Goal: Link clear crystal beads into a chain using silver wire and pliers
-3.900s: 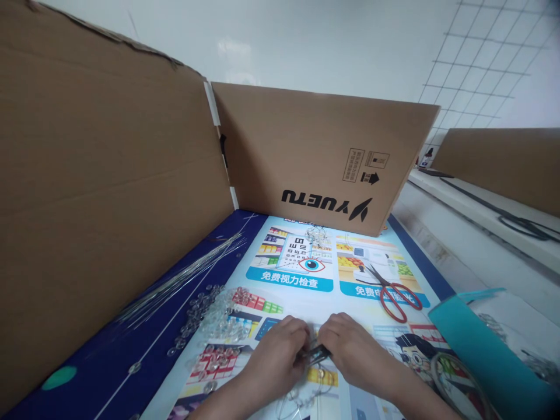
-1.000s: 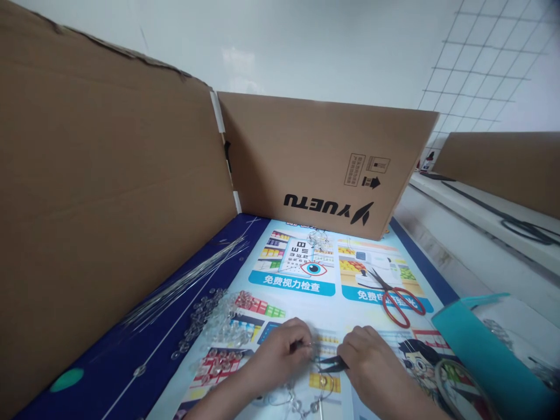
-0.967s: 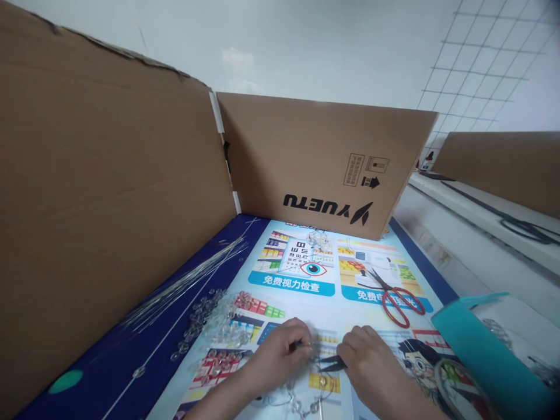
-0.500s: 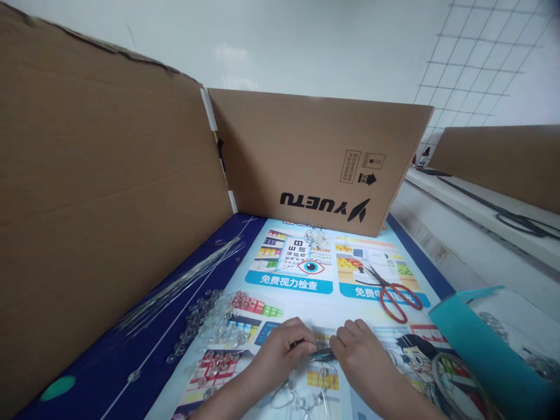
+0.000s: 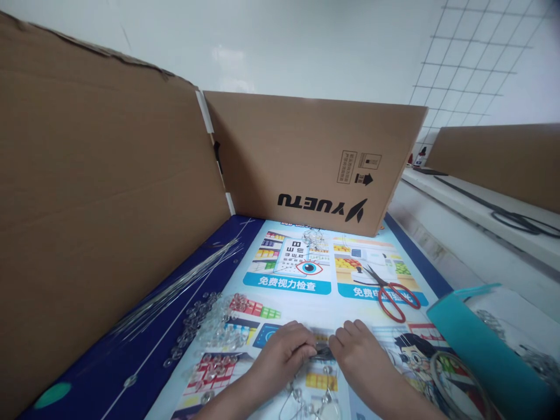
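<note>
My left hand [image 5: 286, 349] is closed, thumb and fingers pinching a thin wire, mostly hidden, at the tip of a dark metal tool. That tool, which looks like pliers [image 5: 324, 352], bridges the small gap between my hands. Around its hidden handles my right hand [image 5: 359, 357] is wrapped in a fist. Just below, clear beads [image 5: 326, 396] on thin looped wire hang or lie near my wrists; which of the two I cannot tell.
Loose clear beads [image 5: 219, 326] are spread at the left, beside a bundle of straight wires [image 5: 184, 286]. Red-handled scissors [image 5: 394, 294] lie at right, near a teal box [image 5: 490, 344] and a round coil [image 5: 455, 379]. Cardboard walls [image 5: 315, 157] stand behind and left. Beaded wire [image 5: 314, 238] lies at the back.
Both hands stay almost in place; my left fingers have closed further over the wire by the pliers' tip. The beaded wire loops below have shifted slightly. The whole view has moved a little.
</note>
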Available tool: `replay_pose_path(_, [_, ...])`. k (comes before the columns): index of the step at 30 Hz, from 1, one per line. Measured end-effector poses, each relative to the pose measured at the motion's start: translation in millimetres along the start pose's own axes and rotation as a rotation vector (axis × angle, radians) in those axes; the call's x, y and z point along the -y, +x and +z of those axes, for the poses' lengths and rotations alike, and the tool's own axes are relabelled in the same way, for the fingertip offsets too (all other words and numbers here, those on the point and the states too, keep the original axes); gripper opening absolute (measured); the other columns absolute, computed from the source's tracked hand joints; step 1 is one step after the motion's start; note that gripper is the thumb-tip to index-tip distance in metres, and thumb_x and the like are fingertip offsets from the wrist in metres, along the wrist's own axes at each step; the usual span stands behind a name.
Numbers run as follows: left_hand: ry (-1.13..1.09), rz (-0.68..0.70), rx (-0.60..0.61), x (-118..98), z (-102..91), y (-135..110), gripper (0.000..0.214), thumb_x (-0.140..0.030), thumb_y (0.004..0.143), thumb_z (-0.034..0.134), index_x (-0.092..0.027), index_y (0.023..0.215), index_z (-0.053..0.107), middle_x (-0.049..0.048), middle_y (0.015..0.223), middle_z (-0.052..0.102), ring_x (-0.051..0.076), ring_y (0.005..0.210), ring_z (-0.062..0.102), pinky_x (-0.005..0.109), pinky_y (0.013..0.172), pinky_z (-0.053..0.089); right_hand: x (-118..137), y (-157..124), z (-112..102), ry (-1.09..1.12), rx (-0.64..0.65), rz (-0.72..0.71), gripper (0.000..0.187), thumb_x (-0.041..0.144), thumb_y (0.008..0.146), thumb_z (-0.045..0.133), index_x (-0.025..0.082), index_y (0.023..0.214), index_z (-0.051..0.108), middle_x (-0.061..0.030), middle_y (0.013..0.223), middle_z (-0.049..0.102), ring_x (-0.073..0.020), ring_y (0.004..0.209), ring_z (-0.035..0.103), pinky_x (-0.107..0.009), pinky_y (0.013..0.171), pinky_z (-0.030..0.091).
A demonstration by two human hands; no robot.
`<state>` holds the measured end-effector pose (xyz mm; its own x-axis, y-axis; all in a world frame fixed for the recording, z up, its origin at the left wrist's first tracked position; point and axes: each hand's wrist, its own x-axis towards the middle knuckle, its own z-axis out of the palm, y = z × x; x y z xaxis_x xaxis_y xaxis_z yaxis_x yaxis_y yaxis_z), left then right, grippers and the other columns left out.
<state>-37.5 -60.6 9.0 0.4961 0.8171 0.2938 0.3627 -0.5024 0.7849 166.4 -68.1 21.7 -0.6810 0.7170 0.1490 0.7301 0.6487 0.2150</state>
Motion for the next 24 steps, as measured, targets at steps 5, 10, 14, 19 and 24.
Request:
replay_pose_path(5, [0.004,-0.028,-0.002,0.6,1.0,0.4,0.019,-0.027,0.089,0.049,-0.019,0.074,0.058,0.0006,0.072,0.059,0.015,0.073,0.051,0.024,0.068,0.037,-0.7,0.5,0.8,0.003,-0.033,-0.018,0.012,0.013,0.078,0.060,0.018,0.075,0.051,-0.0020,0.070,0.053,-0.0194,0.069,0.043,-0.034,0.066,0.027])
replay_pose_path(10, [0.010,-0.107,-0.032,-1.9,-0.3,1.9,0.017,-0.023,0.086,0.051,-0.018,0.072,0.057,-0.0002,0.070,0.058,0.014,0.070,0.052,0.024,0.067,0.036,-2.2,-0.9,3.5,0.010,-0.049,-0.022,0.010,0.013,0.078,0.061,0.018,0.079,0.052,-0.0022,0.074,0.053,-0.0195,0.071,0.043,-0.035,0.067,0.027])
replay_pose_path(14, [0.023,-0.139,-0.035,-4.0,-1.5,1.7,0.016,-0.020,0.084,0.053,-0.018,0.069,0.056,-0.0011,0.068,0.057,0.014,0.069,0.051,0.023,0.067,0.036,-2.0,-1.3,5.4,0.017,-0.042,-0.022,0.010,0.014,0.078,0.061,0.018,0.080,0.052,-0.0020,0.075,0.052,-0.0197,0.072,0.042,-0.036,0.068,0.027])
replay_pose_path(19, [-0.004,-0.079,-0.018,-2.5,-0.6,2.1,0.017,-0.021,0.085,0.052,-0.018,0.069,0.056,-0.0007,0.069,0.058,0.014,0.072,0.051,0.025,0.071,0.036,-0.6,-0.8,5.1,0.037,-0.039,-0.014,0.009,0.014,0.080,0.059,0.019,0.079,0.051,-0.0018,0.074,0.052,-0.0195,0.072,0.042,-0.036,0.068,0.027])
replay_pose_path(24, [0.008,-0.054,-0.028,-2.2,1.4,3.1,0.016,-0.019,0.084,0.054,-0.018,0.068,0.055,-0.0015,0.067,0.057,0.013,0.071,0.051,0.025,0.071,0.035,-0.4,-0.6,5.6,0.037,-0.041,-0.020,0.009,0.014,0.080,0.059,0.019,0.080,0.051,-0.0017,0.073,0.052,-0.0195,0.072,0.042,-0.036,0.069,0.027])
